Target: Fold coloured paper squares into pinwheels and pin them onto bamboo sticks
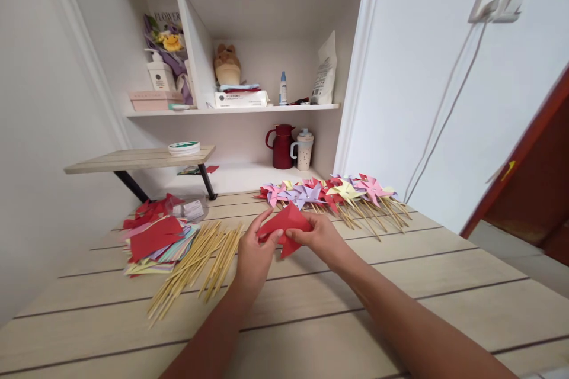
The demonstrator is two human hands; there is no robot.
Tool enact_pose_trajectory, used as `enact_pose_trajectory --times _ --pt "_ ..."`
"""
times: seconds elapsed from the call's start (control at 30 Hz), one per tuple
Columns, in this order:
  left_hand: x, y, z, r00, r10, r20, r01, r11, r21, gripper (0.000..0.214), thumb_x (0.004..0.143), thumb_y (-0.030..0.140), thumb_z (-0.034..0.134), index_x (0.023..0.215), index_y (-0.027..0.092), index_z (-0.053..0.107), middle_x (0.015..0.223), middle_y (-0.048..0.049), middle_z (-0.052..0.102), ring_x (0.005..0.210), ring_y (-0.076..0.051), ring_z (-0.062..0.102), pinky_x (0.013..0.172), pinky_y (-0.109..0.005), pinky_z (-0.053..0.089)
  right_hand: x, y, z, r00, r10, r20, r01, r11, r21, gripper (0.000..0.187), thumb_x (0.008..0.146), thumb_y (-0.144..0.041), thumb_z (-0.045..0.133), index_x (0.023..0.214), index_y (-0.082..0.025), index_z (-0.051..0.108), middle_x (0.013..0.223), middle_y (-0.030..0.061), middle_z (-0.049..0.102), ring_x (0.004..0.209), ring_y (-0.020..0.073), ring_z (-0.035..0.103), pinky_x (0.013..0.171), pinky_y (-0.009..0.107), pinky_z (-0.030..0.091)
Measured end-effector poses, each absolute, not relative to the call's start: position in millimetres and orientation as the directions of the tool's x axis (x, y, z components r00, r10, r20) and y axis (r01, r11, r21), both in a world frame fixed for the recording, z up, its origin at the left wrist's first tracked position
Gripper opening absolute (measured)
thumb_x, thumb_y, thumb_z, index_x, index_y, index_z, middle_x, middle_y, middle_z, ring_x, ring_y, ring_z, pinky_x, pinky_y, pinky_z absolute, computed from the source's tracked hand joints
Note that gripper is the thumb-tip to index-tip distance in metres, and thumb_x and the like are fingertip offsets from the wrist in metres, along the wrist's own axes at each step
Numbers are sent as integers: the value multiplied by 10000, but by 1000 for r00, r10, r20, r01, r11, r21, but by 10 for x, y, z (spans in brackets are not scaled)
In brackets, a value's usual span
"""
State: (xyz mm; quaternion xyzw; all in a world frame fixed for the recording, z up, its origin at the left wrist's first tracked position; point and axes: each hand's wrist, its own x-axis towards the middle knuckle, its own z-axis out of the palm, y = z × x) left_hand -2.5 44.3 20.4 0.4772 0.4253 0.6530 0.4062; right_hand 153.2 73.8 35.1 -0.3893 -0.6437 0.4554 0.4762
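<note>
L hand [256, 251] & R hand [322, 238] both have fingers clamped on a smooth red paper [291, 220], its flaps pointy, thumbs nr its middle; it's held over mid desk [311, 296]. Nr desk's back edge, R of ctr: folded-paper pinwheels [307, 194] on thin sticks. Twd L edge: loose straight wooden sticks [191, 263] beside flat coloured paper stack [155, 240].

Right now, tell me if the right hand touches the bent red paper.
Touching: the head view shows the right hand pinching the bent red paper, thumb on its front.
</note>
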Motion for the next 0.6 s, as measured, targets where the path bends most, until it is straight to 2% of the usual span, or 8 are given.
enact_pose_trajectory --times 0.1,0.17,0.23,0.33,0.43,0.6 --pt "-17 423 229 -183 954 237 -234 -276 932 823 719 342 820 1450 209 467 1038 -117 763 935 -259 724 850 -366 552 1502 736 333 -231 959 165 -115 141 -983 262 634 -341 807 791 -141 745 730 47 735 645 195 637 660 318 471" --pt "-22 422 234 -181 961 211 -314 -260 913 937 726 350 823 1517 241 334 1097 -120 746 1017 -255 709 886 -365 540 1500 744 327 -219 964 150 -187 109 -976 289 617 -335 824 817 -138 755 768 54 752 670 191 649 691 319 482" --pt "-32 432 222 -199 963 179 -372 -244 895 959 722 353 833 1521 262 311 1175 -125 716 1099 -249 681 938 -362 517 1506 760 317 -208 967 147 -231 98 -968 299 613 -335 831 830 -141 765 792 58 764 684 192 657 714 323 490" --pt "-34 453 188 -163 976 147 -434 -204 877 807 711 351 842 1419 217 479 1246 -142 685 1165 -252 648 1000 -366 484 1507 778 299 -197 968 153 -270 97 -958 293 614 -327 831 840 -151 772 814 56 770 692 190 661 726 326 495" --pt "-11 456 169 -31 988 151 -465 -148 873 578 689 341 852 1202 150 668 1205 -160 711 1153 -273 655 1019 -384 475 1485 773 287 -188 970 152 -267 99 -959 278 609 -315 830 831 -158 770 804 47 765 687 186 654 717 323 491" --pt "17 442 170 -54 990 128 -454 -139 880 466 669 321 854 1076 129 734 1057 -138 767 1024 -279 710 974 -414 505 1450 751 261 -198 972 124 -242 74 -967 296 597 -318 833 827 -148 759 760 40 748 670 185 635 695 317 479"
